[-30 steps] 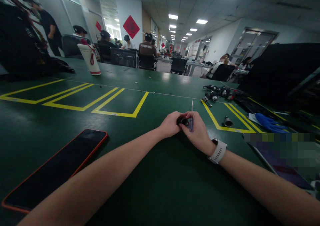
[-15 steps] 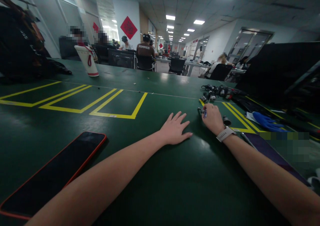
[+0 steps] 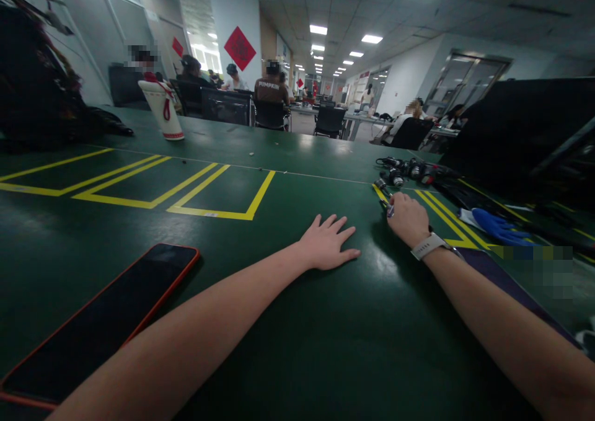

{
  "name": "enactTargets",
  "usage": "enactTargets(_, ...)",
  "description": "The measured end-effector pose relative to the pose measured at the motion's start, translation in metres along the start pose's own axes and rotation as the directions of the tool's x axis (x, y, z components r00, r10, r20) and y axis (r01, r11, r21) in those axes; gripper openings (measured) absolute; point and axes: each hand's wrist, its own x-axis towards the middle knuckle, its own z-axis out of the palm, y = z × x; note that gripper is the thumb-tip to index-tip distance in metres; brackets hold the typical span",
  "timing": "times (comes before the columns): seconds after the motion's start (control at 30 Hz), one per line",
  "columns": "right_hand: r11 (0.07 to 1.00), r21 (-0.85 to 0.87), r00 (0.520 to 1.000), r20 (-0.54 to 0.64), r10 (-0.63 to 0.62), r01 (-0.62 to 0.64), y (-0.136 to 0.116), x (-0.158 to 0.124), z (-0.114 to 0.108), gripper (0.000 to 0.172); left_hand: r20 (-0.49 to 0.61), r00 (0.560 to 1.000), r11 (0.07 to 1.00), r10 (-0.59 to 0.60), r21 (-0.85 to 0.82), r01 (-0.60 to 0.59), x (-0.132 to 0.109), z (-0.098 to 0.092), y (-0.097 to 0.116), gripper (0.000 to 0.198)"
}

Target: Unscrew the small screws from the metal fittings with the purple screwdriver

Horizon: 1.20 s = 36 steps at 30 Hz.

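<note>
My left hand [image 3: 329,242] rests palm down on the green tabletop [image 3: 297,322], fingers spread, holding nothing. To its right, my right hand [image 3: 408,219] is raised slightly over the table, with its fingers closed in a pinch. A small, slender, shiny item [image 3: 390,211] with bluish and dark parts pokes out at the fingertips; its kind is too small to make out. A watch with a pale strap [image 3: 428,245] circles the right wrist. Just beyond that hand lie several dark metal camera-like parts with cables [image 3: 411,170].
A red-edged phone [image 3: 100,325] lies at the left beside my forearm. Yellow tape outlines [image 3: 211,214] mark the table. A white cup [image 3: 162,111] stands far left. Blue gloves [image 3: 497,224], a dark flat sheet [image 3: 504,278] and a black monitor [image 3: 525,123] are at the right.
My right hand has shifted a little to the right with the small item in its fingers, and now covers the small metal cylinder seen beside it before. My left hand stays spread on the table.
</note>
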Motion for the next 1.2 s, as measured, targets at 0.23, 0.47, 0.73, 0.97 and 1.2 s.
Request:
enactTargets(0.23, 0.998, -0.014, 0.996, 0.062, 0.062, -0.062, 0.003, 0.001, -0.005, 0.020, 0.003, 1.000, 1.000, 0.002, -0.012, -0.002, 0.000, -0.001, -0.001, 0.076)
enactTargets(0.47, 0.995, -0.021, 0.989, 0.105, 0.102, -0.100, 0.009, 0.002, -0.005, 0.023, -0.002, 1.000, 1.000, 0.003, -0.028, -0.004, -0.001, -0.002, -0.001, 0.075)
enactTargets(0.73, 0.994, -0.011, 0.980, 0.169, 0.105, -0.104, 0.026, 0.004, 0.006, 0.025, -0.017, 1.000, 1.000, 0.001, -0.026, -0.001, -0.002, -0.002, -0.001, 0.073)
enactTargets(0.97, 0.998, -0.033, 0.992, 0.110, 0.055, -0.051, 0.029, -0.005, 0.005, 0.025, -0.022, 1.000, 1.000, 0.003, -0.018, -0.003, -0.003, -0.003, 0.000, 0.071)
enactTargets(1.2, 0.991, -0.064, 0.992, 0.063, -0.110, 0.114, 0.030, -0.033, -0.007, 0.022, -0.107, 0.994, 0.999, -0.037, -0.025, 0.034, -0.008, -0.002, 0.000, 0.066)
